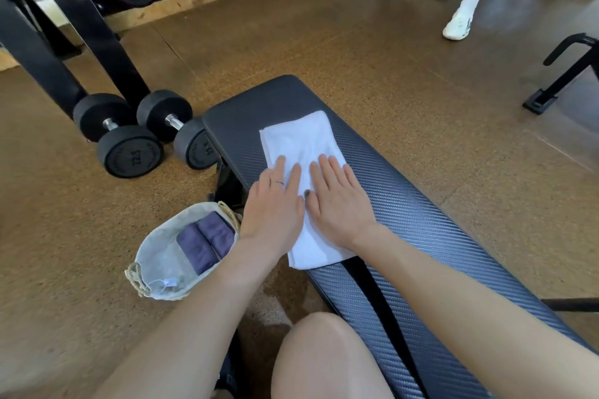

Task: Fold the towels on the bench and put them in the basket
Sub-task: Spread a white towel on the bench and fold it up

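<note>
A white towel (299, 139), folded into a long strip, lies along the black padded bench (405, 191). My left hand (274, 207) and my right hand (340, 201) lie flat side by side on the towel's middle, fingers straight, pressing it down. On the floor left of the bench stands a pale fabric basket (155, 264) with rope handles. Two folded purple towels (207, 241) lie inside it.
Two black dumbbells (129, 136) lie on the brown floor left of the bench, beside a black rack leg (97, 29). A dumbbell rack runs along the back. Another person's legs in white shoes (453, 3) stand at the far right. My bare knee (324, 356) is at the bottom.
</note>
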`<action>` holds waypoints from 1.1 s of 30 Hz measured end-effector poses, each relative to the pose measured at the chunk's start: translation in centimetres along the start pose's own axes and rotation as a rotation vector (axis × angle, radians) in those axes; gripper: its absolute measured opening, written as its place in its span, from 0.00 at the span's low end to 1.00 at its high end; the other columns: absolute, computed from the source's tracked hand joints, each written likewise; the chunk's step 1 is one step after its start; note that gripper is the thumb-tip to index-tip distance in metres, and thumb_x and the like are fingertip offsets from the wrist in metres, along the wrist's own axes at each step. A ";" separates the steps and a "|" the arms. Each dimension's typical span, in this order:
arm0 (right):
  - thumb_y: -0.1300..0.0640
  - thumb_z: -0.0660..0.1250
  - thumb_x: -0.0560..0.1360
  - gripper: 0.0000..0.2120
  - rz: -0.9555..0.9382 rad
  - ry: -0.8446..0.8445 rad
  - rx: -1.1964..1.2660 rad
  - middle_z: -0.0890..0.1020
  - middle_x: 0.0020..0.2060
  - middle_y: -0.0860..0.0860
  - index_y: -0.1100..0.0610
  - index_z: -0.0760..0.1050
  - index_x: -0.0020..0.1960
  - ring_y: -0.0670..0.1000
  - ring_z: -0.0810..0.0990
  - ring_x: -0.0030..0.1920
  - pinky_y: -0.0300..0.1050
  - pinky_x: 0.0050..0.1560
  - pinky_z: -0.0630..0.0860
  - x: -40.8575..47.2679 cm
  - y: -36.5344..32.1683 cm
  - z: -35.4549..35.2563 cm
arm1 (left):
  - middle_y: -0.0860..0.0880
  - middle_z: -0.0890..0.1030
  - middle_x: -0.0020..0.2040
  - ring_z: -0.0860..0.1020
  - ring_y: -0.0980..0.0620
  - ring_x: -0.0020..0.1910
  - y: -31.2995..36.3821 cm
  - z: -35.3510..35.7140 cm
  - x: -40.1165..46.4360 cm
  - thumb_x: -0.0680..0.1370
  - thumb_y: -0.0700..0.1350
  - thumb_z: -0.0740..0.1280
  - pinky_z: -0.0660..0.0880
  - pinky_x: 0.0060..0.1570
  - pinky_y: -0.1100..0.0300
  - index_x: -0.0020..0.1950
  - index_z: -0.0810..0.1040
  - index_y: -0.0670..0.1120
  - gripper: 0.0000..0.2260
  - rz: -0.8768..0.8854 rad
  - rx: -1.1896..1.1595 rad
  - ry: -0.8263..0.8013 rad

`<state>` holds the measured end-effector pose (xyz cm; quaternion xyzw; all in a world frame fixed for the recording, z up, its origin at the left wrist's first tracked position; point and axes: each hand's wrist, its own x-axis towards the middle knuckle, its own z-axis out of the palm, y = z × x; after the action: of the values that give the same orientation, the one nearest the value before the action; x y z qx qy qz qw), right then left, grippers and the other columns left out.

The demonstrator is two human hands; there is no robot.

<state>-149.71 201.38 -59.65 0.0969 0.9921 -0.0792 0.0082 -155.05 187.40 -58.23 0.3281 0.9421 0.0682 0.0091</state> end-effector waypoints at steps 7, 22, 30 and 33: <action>0.45 0.40 0.83 0.31 0.050 0.002 0.004 0.49 0.82 0.56 0.60 0.47 0.82 0.55 0.44 0.82 0.53 0.80 0.43 4.4 1.4 -0.4 | 0.46 0.40 0.83 0.41 0.48 0.82 -1.6 1.4 0.9 0.81 0.61 0.43 0.40 0.79 0.47 0.83 0.40 0.43 0.36 -0.019 0.088 -0.151; 0.44 0.41 0.84 0.32 -0.006 0.002 -0.043 0.50 0.82 0.57 0.62 0.47 0.82 0.55 0.45 0.81 0.55 0.80 0.42 10.1 -0.1 -0.4 | 0.48 0.40 0.83 0.40 0.51 0.82 -4.1 1.0 2.5 0.72 0.75 0.58 0.40 0.79 0.50 0.83 0.39 0.43 0.53 -0.133 -0.089 -0.112; 0.49 0.42 0.86 0.27 -0.256 -0.090 0.058 0.48 0.82 0.49 0.56 0.47 0.83 0.49 0.44 0.81 0.51 0.80 0.42 10.6 -1.6 0.4 | 0.49 0.38 0.83 0.38 0.52 0.81 -4.4 1.5 2.7 0.67 0.76 0.43 0.39 0.79 0.50 0.82 0.37 0.44 0.53 -0.074 -0.044 -0.118; 0.49 0.42 0.86 0.27 -0.263 -0.078 0.033 0.49 0.82 0.50 0.56 0.47 0.83 0.50 0.44 0.81 0.51 0.80 0.42 11.3 -1.6 0.0 | 0.51 0.38 0.83 0.38 0.53 0.81 -4.6 1.5 2.8 0.68 0.76 0.46 0.39 0.79 0.51 0.82 0.37 0.45 0.53 -0.085 -0.093 -0.127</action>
<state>-161.07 201.98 -59.78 -0.0370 0.9937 -0.0998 0.0348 -160.00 185.72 -60.30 0.2905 0.9486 0.0903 0.0870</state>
